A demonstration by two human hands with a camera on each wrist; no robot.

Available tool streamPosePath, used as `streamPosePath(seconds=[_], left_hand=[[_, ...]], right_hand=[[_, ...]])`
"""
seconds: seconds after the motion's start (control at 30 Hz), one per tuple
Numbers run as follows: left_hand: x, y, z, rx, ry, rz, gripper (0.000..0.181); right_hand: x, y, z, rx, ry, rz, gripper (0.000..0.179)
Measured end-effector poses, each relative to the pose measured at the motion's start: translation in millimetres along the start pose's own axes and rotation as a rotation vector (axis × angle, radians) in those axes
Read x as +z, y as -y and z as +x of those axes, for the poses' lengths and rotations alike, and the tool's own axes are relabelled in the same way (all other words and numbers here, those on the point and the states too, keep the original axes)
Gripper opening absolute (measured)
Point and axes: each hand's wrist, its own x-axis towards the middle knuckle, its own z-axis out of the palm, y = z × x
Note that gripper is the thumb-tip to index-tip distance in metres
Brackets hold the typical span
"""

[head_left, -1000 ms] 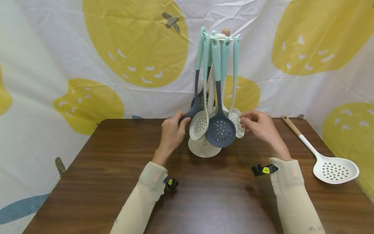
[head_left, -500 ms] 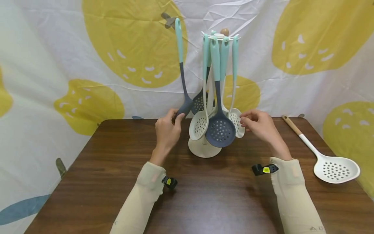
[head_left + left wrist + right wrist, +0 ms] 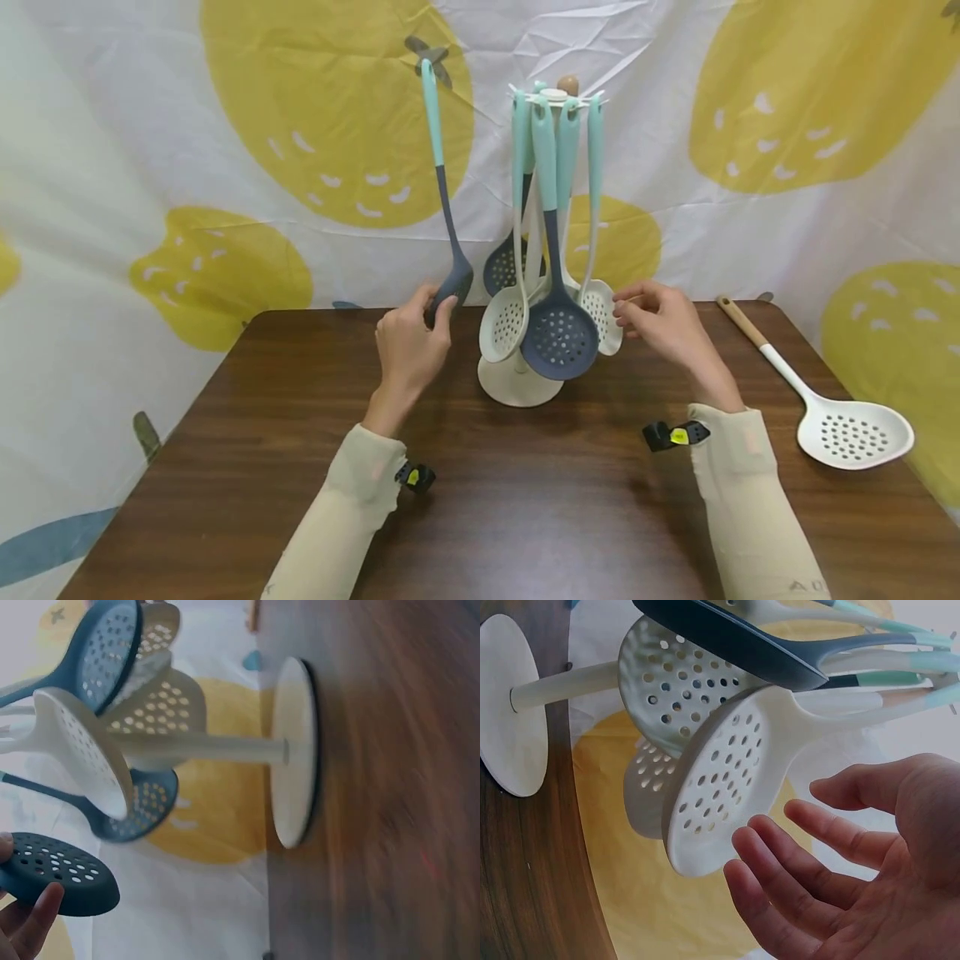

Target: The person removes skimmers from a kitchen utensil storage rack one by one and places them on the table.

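Observation:
My left hand (image 3: 411, 348) pinches the dark blue head of a slotted skimmer (image 3: 454, 279), whose mint handle points up, apart from the rack. In the left wrist view the perforated skimmer head (image 3: 71, 881) sits between thumb and fingers. A white utensil rack (image 3: 519, 385) stands left of my right hand, hung with several mint-handled skimmers, among them a dark blue skimmer (image 3: 560, 337) in front and a white skimmer (image 3: 504, 325) beside it. My right hand (image 3: 671, 329) is beside another white skimmer (image 3: 724, 776); in the right wrist view its fingers are loosely bent and hold nothing.
A white skimmer with a wooden handle (image 3: 851, 433) lies at the right of the brown wooden table (image 3: 525, 517). Behind the table hangs a white cloth with a yellow fruit print (image 3: 352, 108).
The dark blue skimmer has come off the rack and moved left with my left hand, its handle now leaning left. My right hand has stayed in about the same place.

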Motion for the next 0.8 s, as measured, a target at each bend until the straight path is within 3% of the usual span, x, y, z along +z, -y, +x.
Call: streamPosePath(seconds=[0.17, 0.43, 0.8], left_hand=[[-16.3, 15.3, -10.1, 0.036, 0.041, 0.054, 0.018], [-44.7, 44.7, -14.6, 0.102, 0.132, 0.126, 0.018], [-89.2, 84.5, -41.8, 0.08, 0.301, 0.299, 0.019]], right_hand=[[0, -1, 1.1, -0.005, 0.013, 0.0, 0.035], [-6, -6, 1.2, 0.015, 0.024, -0.014, 0.036], [-7, -8, 3.0, 0.006, 0.024, -0.008, 0.036]])
